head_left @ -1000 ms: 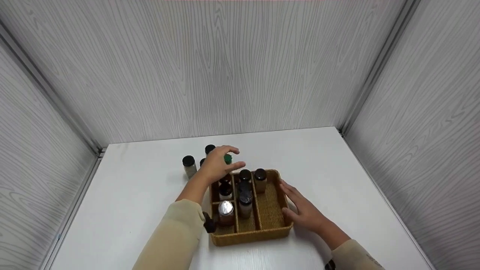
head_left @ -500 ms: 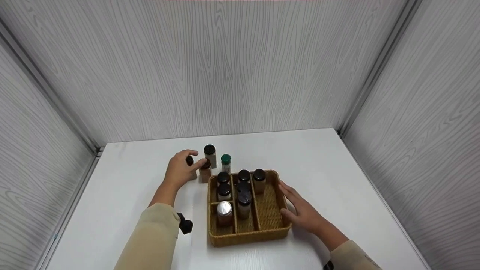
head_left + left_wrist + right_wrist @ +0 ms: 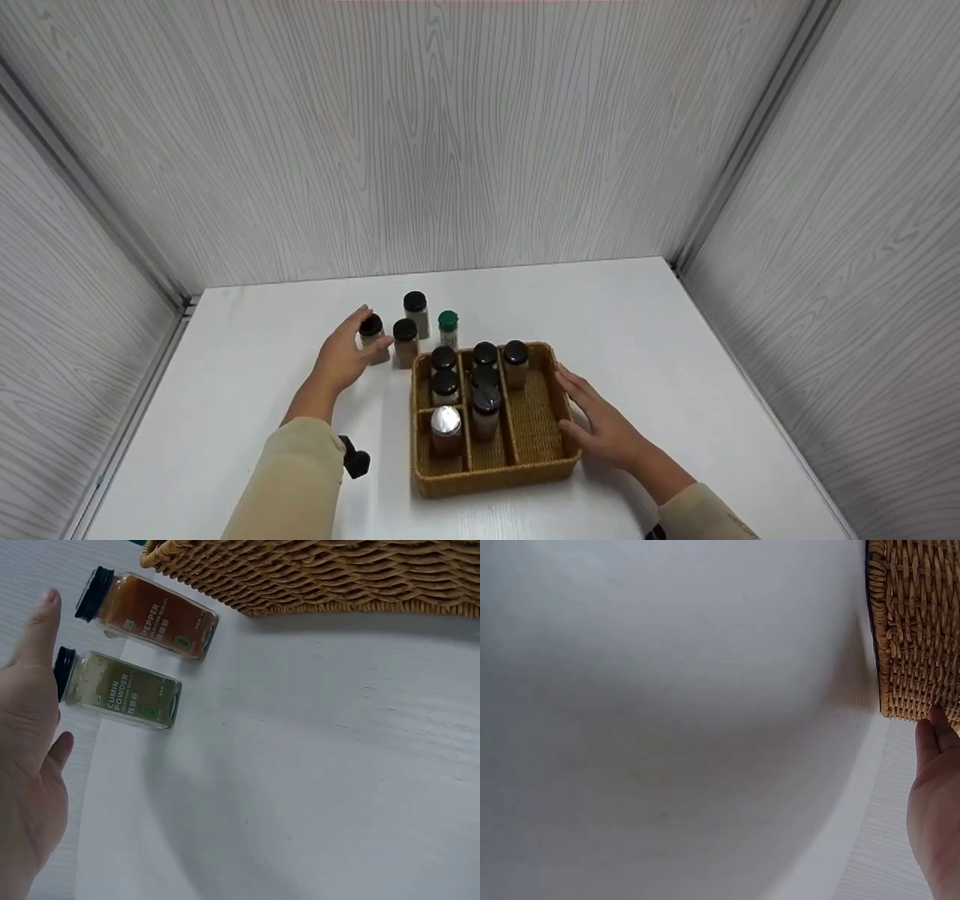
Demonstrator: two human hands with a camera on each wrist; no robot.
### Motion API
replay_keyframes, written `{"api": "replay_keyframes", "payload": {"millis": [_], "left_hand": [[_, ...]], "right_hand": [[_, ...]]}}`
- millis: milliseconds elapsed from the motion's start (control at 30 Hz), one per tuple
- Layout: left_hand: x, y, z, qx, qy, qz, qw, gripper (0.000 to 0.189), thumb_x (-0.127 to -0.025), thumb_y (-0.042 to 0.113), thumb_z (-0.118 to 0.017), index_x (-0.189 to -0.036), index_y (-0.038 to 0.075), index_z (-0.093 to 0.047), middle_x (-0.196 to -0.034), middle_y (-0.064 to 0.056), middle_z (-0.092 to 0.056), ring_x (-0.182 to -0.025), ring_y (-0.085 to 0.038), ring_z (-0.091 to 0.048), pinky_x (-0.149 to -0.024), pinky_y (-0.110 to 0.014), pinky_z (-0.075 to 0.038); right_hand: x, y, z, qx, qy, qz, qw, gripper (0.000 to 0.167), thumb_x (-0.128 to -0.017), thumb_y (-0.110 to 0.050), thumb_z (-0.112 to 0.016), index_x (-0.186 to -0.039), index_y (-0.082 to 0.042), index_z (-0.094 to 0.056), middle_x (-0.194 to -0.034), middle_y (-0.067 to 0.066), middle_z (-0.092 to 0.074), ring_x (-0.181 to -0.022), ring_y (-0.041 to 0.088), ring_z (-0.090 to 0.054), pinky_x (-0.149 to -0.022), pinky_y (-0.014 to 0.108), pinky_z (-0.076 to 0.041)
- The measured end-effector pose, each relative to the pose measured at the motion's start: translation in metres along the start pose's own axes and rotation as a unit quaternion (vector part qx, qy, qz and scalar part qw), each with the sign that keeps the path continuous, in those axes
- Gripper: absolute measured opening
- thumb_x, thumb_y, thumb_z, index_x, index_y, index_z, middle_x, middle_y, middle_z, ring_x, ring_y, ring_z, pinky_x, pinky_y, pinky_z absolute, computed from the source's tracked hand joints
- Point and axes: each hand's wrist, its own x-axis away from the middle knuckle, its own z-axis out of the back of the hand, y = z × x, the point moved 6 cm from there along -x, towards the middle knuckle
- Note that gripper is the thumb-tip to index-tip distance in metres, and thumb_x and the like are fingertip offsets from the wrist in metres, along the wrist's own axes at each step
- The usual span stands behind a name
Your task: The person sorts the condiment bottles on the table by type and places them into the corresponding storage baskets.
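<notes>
My left hand [image 3: 343, 355] is at the leftmost jar, its thumb and fingers spread on either side of the black cap. The left wrist view reads this jar's label as cumin powder [image 3: 124, 690]; beside it stands a reddish-brown pepper jar [image 3: 161, 617]. Along the right wall of a woven divided basket [image 3: 495, 475], the extended fingers of my right hand [image 3: 604, 427] rest near the rim. Several black-capped spice jars [image 3: 486, 412] and one silver-topped jar [image 3: 447, 431] stand upright in the basket's left and middle compartments.
Behind the basket are a green-capped jar [image 3: 448, 330] and another black-capped jar [image 3: 416, 315]. One black-capped jar [image 3: 515, 365] stands at the back of the basket's right compartment. Pale wood-grain panels [image 3: 435, 135] enclose the white table [image 3: 615, 300] at the back and sides.
My left hand has moved left from over the basket's back left corner to the cumin powder jar, uncovering the pepper jar. My right hand stays at the basket.
</notes>
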Motion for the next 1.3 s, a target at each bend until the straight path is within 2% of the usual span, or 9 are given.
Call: {"api": "replay_keyframes", "payload": {"millis": [133, 267, 400, 600, 767, 967, 1300], "left_hand": [[-0.002, -0.002, 0.004, -0.022, 0.010, 0.007, 0.9997, 0.071, -0.111, 0.032, -0.065, -0.169, 0.004, -0.034, -0.176, -0.024, -0.033, -0.164, -0.045, -0.030, -0.137, -0.059, -0.027], [-0.004, 0.000, 0.008, -0.029, 0.026, 0.013, 0.9991, 0.065, -0.107, 0.028, -0.071, -0.161, 0.002, -0.045, -0.164, -0.028, -0.050, -0.155, -0.047, -0.045, -0.130, -0.060, -0.039], [-0.005, 0.001, 0.010, -0.027, 0.031, 0.026, 0.9988, 0.061, -0.105, 0.026, -0.074, -0.154, 0.001, -0.049, -0.157, -0.030, -0.056, -0.149, -0.046, -0.053, -0.124, -0.060, -0.046], [-0.002, -0.004, 0.009, -0.008, 0.035, 0.047, 0.9982, 0.058, -0.105, 0.025, -0.073, -0.154, 0.004, -0.048, -0.161, -0.028, -0.054, -0.149, -0.046, -0.054, -0.123, -0.059, -0.047], [0.000, -0.007, 0.009, 0.020, 0.043, 0.044, 0.9979, 0.057, -0.104, 0.022, -0.076, -0.152, 0.004, -0.051, -0.158, -0.028, -0.057, -0.147, -0.047, -0.057, -0.122, -0.058, -0.049], [0.005, -0.009, 0.007, 0.026, 0.054, 0.039, 0.9974, 0.059, -0.101, 0.024, -0.079, -0.152, 0.005, -0.056, -0.155, -0.025, -0.061, -0.144, -0.046, -0.060, -0.121, -0.058, -0.050], [0.013, -0.010, 0.009, 0.030, 0.028, 0.041, 0.9983, 0.063, -0.099, 0.032, -0.082, -0.152, 0.006, -0.060, -0.151, -0.023, -0.065, -0.142, -0.044, -0.061, -0.119, -0.058, -0.051]], "right_hand": [[0.000, -0.001, 0.000, -0.003, 0.000, 0.002, 1.0000, 0.081, -0.106, -0.019, -0.069, -0.174, -0.017, -0.026, -0.183, 0.000, -0.023, -0.167, 0.030, -0.028, -0.130, 0.061, -0.036], [0.000, -0.002, 0.001, 0.001, 0.006, 0.004, 1.0000, 0.081, -0.105, -0.018, -0.070, -0.174, -0.016, -0.027, -0.183, 0.001, -0.025, -0.166, 0.031, -0.029, -0.130, 0.057, -0.036], [0.000, -0.002, 0.001, 0.003, 0.006, 0.002, 1.0000, 0.081, -0.105, -0.018, -0.070, -0.174, -0.016, -0.027, -0.183, 0.001, -0.025, -0.166, 0.031, -0.029, -0.131, 0.056, -0.035], [0.000, -0.002, -0.001, -0.007, 0.001, 0.000, 1.0000, 0.080, -0.106, -0.019, -0.070, -0.174, -0.016, -0.027, -0.183, -0.001, -0.023, -0.167, 0.030, -0.028, -0.131, 0.059, -0.034], [0.000, -0.003, -0.001, -0.018, -0.007, -0.008, 0.9998, 0.080, -0.107, -0.020, -0.068, -0.174, -0.018, -0.025, -0.184, -0.003, -0.021, -0.168, 0.027, -0.025, -0.131, 0.061, -0.036], [0.000, -0.003, -0.002, -0.020, -0.004, -0.008, 0.9998, 0.080, -0.107, -0.020, -0.068, -0.174, -0.017, -0.026, -0.184, -0.003, -0.021, -0.169, 0.026, -0.025, -0.130, 0.061, -0.036], [0.000, -0.003, -0.001, -0.007, 0.010, 0.013, 0.9998, 0.080, -0.105, -0.019, -0.069, -0.173, -0.015, -0.027, -0.183, -0.001, -0.024, -0.167, 0.029, -0.028, -0.129, 0.060, -0.038]]}}
